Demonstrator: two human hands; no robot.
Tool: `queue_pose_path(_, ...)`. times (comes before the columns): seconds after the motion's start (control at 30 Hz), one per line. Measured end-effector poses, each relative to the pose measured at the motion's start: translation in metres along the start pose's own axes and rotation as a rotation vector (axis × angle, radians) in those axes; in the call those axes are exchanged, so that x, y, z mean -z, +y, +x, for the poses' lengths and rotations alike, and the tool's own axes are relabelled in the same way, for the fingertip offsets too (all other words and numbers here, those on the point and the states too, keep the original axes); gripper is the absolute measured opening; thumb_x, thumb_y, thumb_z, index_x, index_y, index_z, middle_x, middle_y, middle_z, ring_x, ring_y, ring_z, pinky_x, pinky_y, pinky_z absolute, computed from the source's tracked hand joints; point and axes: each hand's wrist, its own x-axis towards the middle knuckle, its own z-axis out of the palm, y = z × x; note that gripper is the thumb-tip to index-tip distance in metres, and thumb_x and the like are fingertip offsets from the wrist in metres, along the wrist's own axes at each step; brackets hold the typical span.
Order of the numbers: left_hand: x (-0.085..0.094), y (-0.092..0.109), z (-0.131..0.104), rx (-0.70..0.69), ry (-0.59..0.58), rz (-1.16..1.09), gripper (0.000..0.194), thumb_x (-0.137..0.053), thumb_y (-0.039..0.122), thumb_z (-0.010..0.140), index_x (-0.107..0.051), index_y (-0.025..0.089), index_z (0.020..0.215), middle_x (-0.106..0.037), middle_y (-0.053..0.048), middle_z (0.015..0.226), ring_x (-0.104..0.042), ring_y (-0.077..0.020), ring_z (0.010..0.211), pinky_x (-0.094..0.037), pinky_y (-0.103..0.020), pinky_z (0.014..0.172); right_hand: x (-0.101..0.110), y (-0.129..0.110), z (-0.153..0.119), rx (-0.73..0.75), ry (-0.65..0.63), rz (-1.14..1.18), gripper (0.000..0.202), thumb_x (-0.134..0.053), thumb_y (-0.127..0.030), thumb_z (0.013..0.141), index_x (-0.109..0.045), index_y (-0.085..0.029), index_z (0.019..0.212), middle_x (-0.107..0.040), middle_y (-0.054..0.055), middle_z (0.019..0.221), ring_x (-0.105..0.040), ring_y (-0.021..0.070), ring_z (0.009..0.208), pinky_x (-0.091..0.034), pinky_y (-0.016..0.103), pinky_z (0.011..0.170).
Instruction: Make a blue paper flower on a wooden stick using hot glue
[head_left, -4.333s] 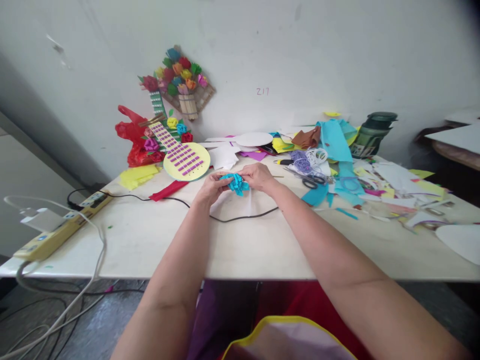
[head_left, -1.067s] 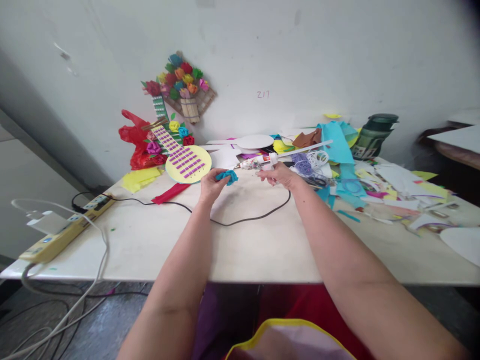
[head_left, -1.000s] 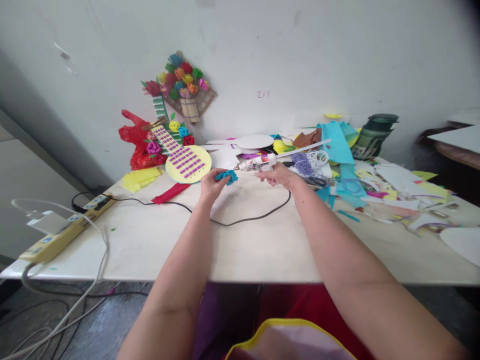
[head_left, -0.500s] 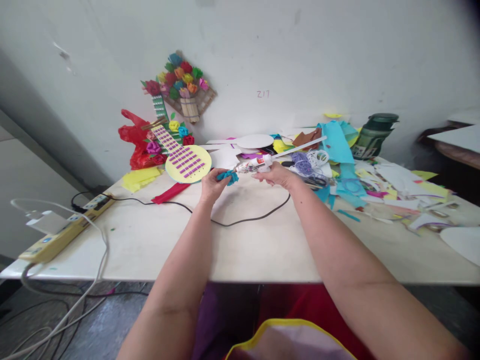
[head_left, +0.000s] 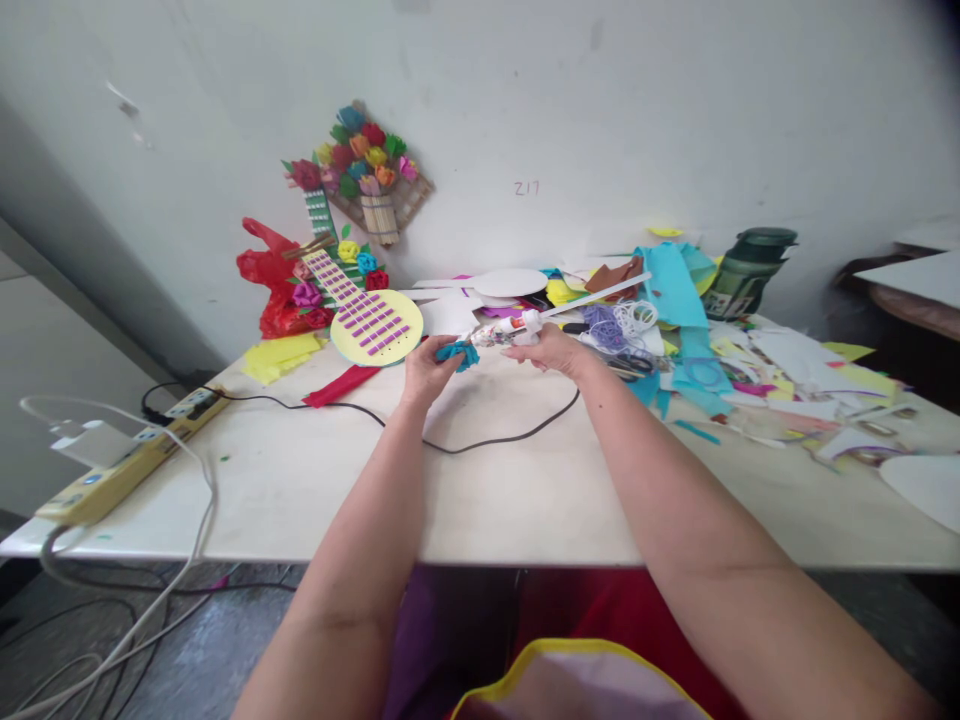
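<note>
My left hand pinches a blue crepe-paper flower above the table. In my right hand is a white hot glue gun, its nozzle pointing left and close to the flower; whether the tip touches the paper I cannot tell. A long white glue stick sticks out of the gun's back end. Just behind my left hand lies a yellow paper guitar with purple strips. A red crepe-paper strip lies beside it.
A black cord runs across the table to a power strip at the left. Paper scraps, purple yarn and a dark green bottle crowd the right. A paper-flower basket leans on the wall.
The glue gun's nozzle has shifted very slightly relative to the blue flower. Both hands keep their grips, and nothing else visibly moves.
</note>
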Motion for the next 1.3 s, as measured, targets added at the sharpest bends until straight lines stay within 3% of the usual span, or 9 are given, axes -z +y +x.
queue_pose_path(0.17, 0.0, -0.002, 0.001, -0.035, -0.006, 0.043, 0.034, -0.075, 0.017, 0.059, -0.072, 0.019, 0.093, -0.07, -0.002, 0.072, -0.064, -0.0133, 0.063, -0.054, -0.025, 0.063, -0.001, -0.001, 0.0, -0.005, 0.005, -0.01, 0.03, -0.075, -0.042, 0.062, -0.06, -0.017, 0.066, -0.058, 0.001, 0.059, -0.039, 0.0069, 0.043, -0.033, 0.023, 0.038)
queue_pose_path(0.77, -0.001, -0.007, 0.001, -0.084, 0.002, 0.094, 0.021, -0.073, 0.02, 0.062, -0.073, 0.02, 0.084, -0.072, -0.003, 0.074, -0.064, -0.0147, 0.064, -0.055, -0.028, 0.067, -0.002, -0.005, -0.001, -0.029, 0.03, -0.001, 0.029, -0.077, -0.039, 0.059, -0.061, -0.017, 0.067, -0.058, 0.0, 0.058, -0.045, 0.0082, 0.048, -0.033, 0.02, 0.038)
queue_pose_path(0.97, -0.001, -0.007, 0.001, -0.105, 0.038, 0.15, 0.028, -0.072, 0.019, 0.061, -0.072, 0.021, 0.089, -0.072, -0.001, 0.074, -0.064, -0.0149, 0.066, -0.055, -0.028, 0.07, -0.003, -0.009, -0.001, 0.056, 0.025, -0.014, 0.025, -0.075, -0.037, 0.061, -0.061, -0.017, 0.065, -0.057, 0.001, 0.057, -0.047, 0.0097, 0.05, -0.035, 0.02, 0.04)
queue_pose_path(1.3, -0.002, -0.006, 0.0, -0.126, 0.05, 0.151, 0.022, -0.072, 0.018, 0.062, -0.072, 0.021, 0.084, -0.071, -0.002, 0.072, -0.063, -0.0145, 0.063, -0.055, -0.028, 0.067, -0.004, -0.015, -0.004, 0.091, 0.058, -0.032, 0.022, -0.074, -0.035, 0.061, -0.06, -0.018, 0.064, -0.058, 0.001, 0.059, -0.055, 0.0142, 0.061, -0.041, 0.022, 0.049)
